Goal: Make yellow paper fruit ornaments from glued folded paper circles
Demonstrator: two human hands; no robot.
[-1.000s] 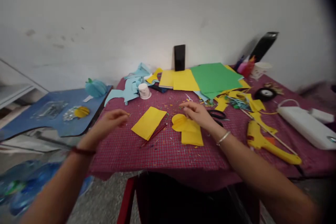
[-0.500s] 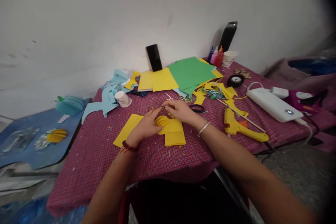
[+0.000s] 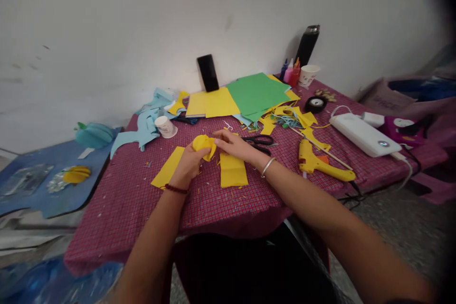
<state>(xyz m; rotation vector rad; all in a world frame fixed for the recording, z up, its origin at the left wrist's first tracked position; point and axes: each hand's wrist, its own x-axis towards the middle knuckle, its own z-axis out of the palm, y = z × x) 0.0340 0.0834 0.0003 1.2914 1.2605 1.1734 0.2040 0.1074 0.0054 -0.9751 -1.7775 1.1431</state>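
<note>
My left hand (image 3: 189,161) is closed round a stack of rounded yellow paper pieces (image 3: 204,144), lifted just off the red checked tablecloth (image 3: 142,199). My right hand (image 3: 233,144) meets the stack from the right, fingertips pinching its edge. A folded yellow sheet (image 3: 232,170) lies flat below my right hand. Another yellow sheet (image 3: 167,174) lies to the left of my left wrist. Black scissors (image 3: 259,141) rest just right of my right hand.
A yellow glue gun (image 3: 320,164) and thin stick lie at right, near a white power bank (image 3: 358,134). Green and yellow sheets (image 3: 254,92), a phone (image 3: 207,72), a paper cup (image 3: 165,127), a flask (image 3: 306,45) and blue scraps crowd the back. A blue board (image 3: 46,190) sits lower left.
My left hand came in from the left, took hold of the rounded yellow pieces and raised them off the cloth. My right hand stayed at the stack. The view swung left.
</note>
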